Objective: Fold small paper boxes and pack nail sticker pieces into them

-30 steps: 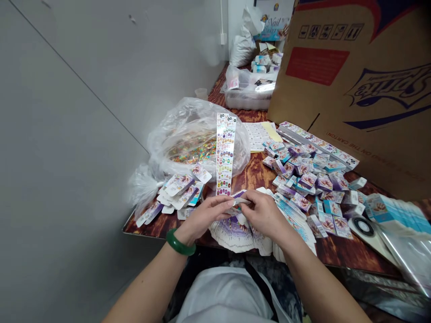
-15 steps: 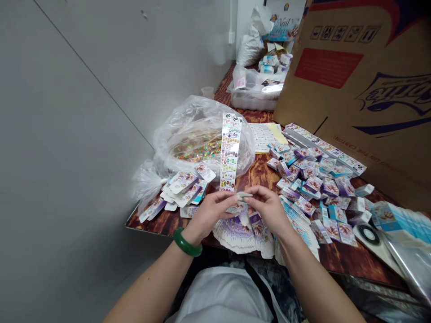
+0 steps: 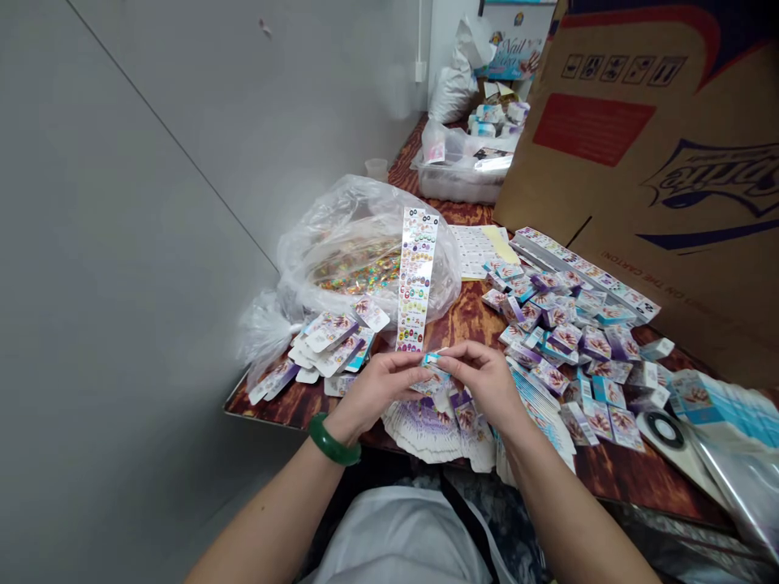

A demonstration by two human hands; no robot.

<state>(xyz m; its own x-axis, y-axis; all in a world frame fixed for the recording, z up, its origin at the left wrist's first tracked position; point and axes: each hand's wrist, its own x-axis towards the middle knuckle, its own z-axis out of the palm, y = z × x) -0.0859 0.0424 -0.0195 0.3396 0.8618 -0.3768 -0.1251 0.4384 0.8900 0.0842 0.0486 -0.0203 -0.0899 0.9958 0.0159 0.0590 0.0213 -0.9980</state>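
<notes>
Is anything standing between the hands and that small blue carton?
Nothing visible does: the left hand and right hand both have fingers on the blue carton. The fanned purple cards lie below, not in between.

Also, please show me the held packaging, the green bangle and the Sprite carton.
Held packaging (image 3: 432, 359): head view, its blue part.
Green bangle (image 3: 329, 445): head view, middle of band.
Sprite carton (image 3: 626, 203): head view, brown side.

1. We hold one small printed card carton (image 3: 432, 359), light blue and white, between left hand (image 3: 385, 381) and right hand (image 3: 487, 380).
2. We see its blue panel facing up; our grip partly covers it, obscuring flap closure.
3. We locate it just right of the sticker strip's (image 3: 417, 280) near end.
</notes>
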